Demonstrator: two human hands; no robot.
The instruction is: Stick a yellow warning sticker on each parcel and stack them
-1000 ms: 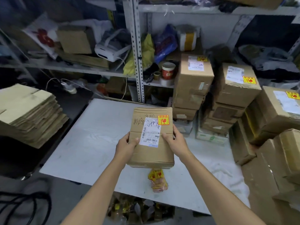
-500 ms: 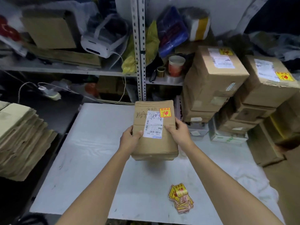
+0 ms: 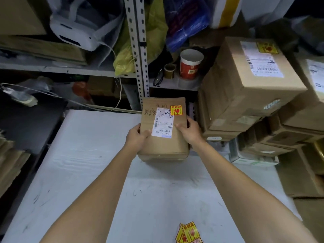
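A brown cardboard parcel (image 3: pixel 163 144) with a white shipping label and a yellow warning sticker (image 3: pixel 175 110) on top is held over the far part of the white table (image 3: pixel 84 155). My left hand (image 3: pixel 135 137) grips its left side, thumb on top. My right hand (image 3: pixel 190 131) grips its right side, thumb on the label's edge. The parcel is just left of a stack of stickered parcels (image 3: pixel 249 81). A loose pile of yellow stickers (image 3: pixel 188 233) lies at the table's near edge.
A metal shelf upright (image 3: pixel 138 55) stands behind the parcel, with a red paper cup (image 3: pixel 190 64), tape roll (image 3: pixel 169 68) and a white device (image 3: pixel 73 32) on the shelves. More boxes (image 3: pixel 287 137) crowd the right side. Flattened cartons (image 3: pixel 10 163) lie at left.
Both hands have carried the parcel away from me toward the table's far edge, beside the stack at right. The view has come closer and the sticker pile now lies lower in frame.
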